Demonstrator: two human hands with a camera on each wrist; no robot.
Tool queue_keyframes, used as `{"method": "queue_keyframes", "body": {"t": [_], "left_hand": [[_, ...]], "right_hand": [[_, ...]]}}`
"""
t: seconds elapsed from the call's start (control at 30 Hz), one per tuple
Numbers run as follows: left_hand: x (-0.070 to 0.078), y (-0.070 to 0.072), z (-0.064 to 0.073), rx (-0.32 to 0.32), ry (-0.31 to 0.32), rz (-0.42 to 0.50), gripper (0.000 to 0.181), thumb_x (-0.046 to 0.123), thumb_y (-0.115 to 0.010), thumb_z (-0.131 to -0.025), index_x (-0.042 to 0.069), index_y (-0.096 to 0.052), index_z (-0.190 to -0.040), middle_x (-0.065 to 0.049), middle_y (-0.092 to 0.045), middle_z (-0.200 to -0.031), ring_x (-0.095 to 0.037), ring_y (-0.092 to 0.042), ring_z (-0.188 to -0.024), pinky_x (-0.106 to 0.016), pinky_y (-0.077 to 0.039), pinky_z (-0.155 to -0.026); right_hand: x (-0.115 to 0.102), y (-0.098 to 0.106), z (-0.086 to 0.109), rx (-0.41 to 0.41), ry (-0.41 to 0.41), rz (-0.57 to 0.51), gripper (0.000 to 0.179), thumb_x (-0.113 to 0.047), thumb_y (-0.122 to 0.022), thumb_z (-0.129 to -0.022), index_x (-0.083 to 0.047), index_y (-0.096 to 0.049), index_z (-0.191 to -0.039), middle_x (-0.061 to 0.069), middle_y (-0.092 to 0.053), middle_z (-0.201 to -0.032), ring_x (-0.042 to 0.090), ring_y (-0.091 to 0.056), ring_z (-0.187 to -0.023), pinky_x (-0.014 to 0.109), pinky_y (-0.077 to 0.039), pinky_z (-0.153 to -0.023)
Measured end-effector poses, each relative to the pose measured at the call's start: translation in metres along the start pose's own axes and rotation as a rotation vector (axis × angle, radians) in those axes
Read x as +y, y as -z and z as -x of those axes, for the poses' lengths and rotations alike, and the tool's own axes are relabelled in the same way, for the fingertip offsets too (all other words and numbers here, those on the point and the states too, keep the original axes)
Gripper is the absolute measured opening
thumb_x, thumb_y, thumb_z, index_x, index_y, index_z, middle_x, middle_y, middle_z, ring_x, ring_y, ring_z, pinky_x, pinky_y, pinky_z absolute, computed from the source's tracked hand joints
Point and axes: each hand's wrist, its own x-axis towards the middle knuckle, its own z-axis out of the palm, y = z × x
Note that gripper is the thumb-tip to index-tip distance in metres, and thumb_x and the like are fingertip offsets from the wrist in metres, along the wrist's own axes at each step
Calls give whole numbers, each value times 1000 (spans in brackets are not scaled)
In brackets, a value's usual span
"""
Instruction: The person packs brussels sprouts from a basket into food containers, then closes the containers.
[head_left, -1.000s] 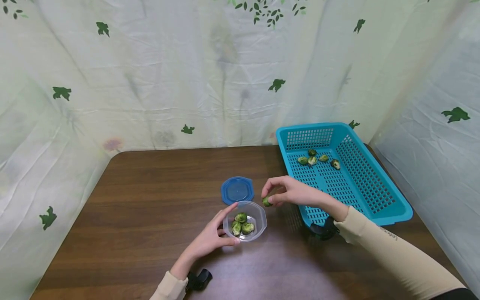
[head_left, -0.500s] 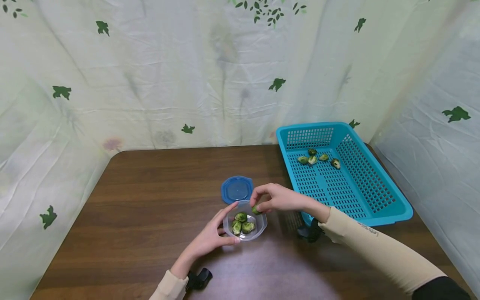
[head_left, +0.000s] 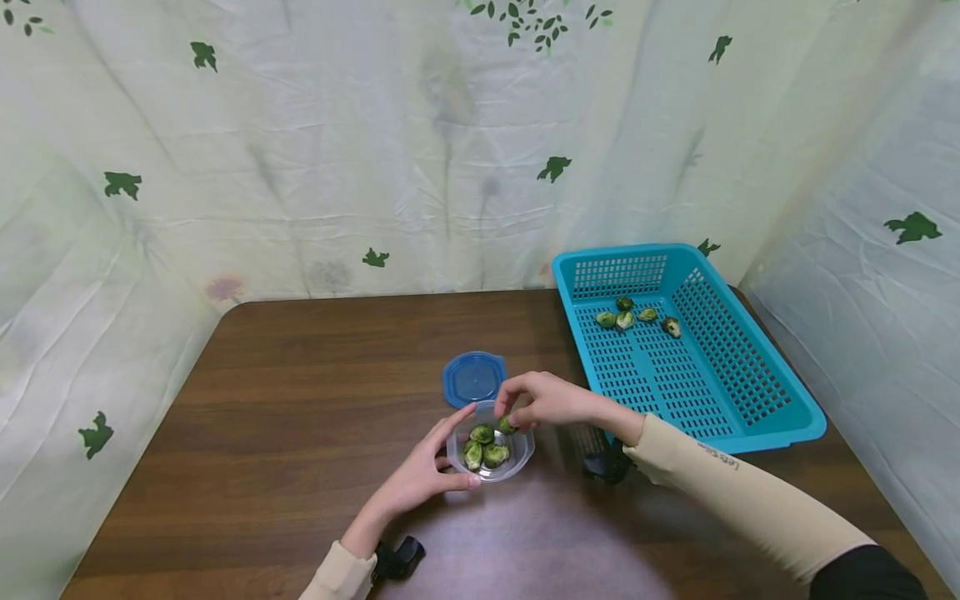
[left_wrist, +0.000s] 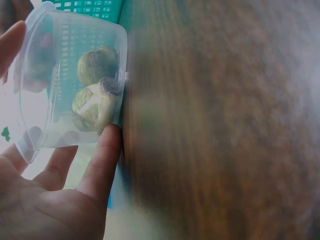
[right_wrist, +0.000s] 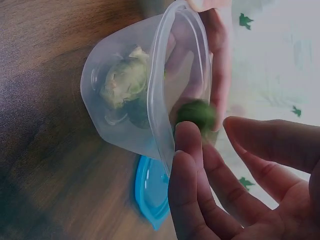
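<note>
A clear plastic tub [head_left: 517, 462] stands on the table with several Brussels sprouts [head_left: 495, 455] in its bottom. My left hand [head_left: 420, 471] holds the tub from the left, fingers round its far side and thumb at the near rim. My right hand [head_left: 543, 400] is over the tub's right rim, fingers parted. A blurred Brussels sprout [right_wrist: 196, 115] is at the tub's mouth, just off the fingertips, with a gap to one of them in the right wrist view. The left wrist view shows two sprouts [left_wrist: 95, 102] through the tub's wall.
A blue lid [head_left: 474, 379] lies on the table [head_left: 337, 400] just behind the tub. At the right, a large blue perforated basket [head_left: 757, 375] holds several more Brussels sprouts [head_left: 625, 320]. Patterned cloth [head_left: 315, 150] hangs behind and at both sides of the table.
My right hand has moved left from beside the basket to over the tub, carrying a Brussels sprout, and its fingers have parted from it. The left hand and tub have stayed put.
</note>
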Motion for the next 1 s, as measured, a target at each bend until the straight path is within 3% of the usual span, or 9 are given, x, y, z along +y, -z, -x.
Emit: {"method": "queue_keyframes", "body": {"t": [0.4,0.77,1.0], "left_hand": [[0,0,-1,4,-28,-5,89,17,-78,-81,25,-25,-152,-12,-20,-151,-32,-36,-129,-34,-44,-94],[-2,1,-1,11,-43,-17,88,17,-78,-81,25,-26,-152,-13,-22,-151,-34,-32,-131,-41,-43,-95],[-3,0,-1,9,-66,-11,86,15,-77,-82,23,-27,-152,-16,-22,-151,-37,-32,-131,-41,-44,-94]], "right_hand": [[-4,10,8,10,4,-71,12,-2,-61,-88,-1,-65,-99,13,-63,-103,17,-62,-79,44,-53,-73],[-11,34,24,106,16,-178,15,-8,-58,-93,2,-62,-105,11,-62,-104,34,-64,-89,39,-53,-76],[-3,52,34,164,32,-254,17,-10,-58,-95,1,-61,-108,13,-60,-107,37,-61,-93,49,-50,-83]]}}
